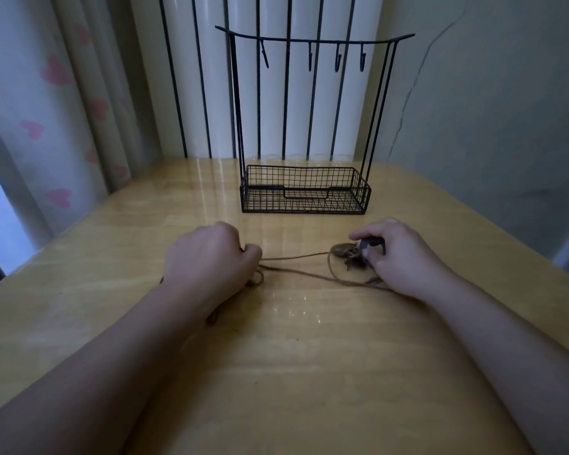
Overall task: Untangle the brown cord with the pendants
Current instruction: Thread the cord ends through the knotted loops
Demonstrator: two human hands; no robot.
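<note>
Lying across the middle of the table (276, 372), the cord (296, 273) runs in two strands between the person's hands; one strand goes nearly straight from the left hand (211, 257) toward the pendants (349, 256), the other sags nearer the person and curves up into a loop just left of them; a few coils of cord show under and beside the left hand, and another bit peeks out by the left wrist, nearer the table's front; the pendants sit bunched together at the right end, a rounded brown one at the left of the cluster and darker, tangled pieces beside it, too small to make out singly; the right hand (395, 254) rests on the table with its fingers curled, thumb and forefinger pinching a small dark piece at the edge of the cluster; the left hand is closed with its knuckles up, its fingertips gripping the cord where the two strands meet; both forearms reach in from the near edge, bare, resting low over the tabletop; farther back on the table, well apart from the hands, stands a black wire rack (306, 195), a shallow mesh basket at its base and a curved bar with four hooks on top; behind it rise dark vertical bars (204, 93) before pale panels; a curtain (53, 110) with pink hearts hangs at the left; a plain wall (490, 110) stands at the right, a thin crack running down it.
</note>
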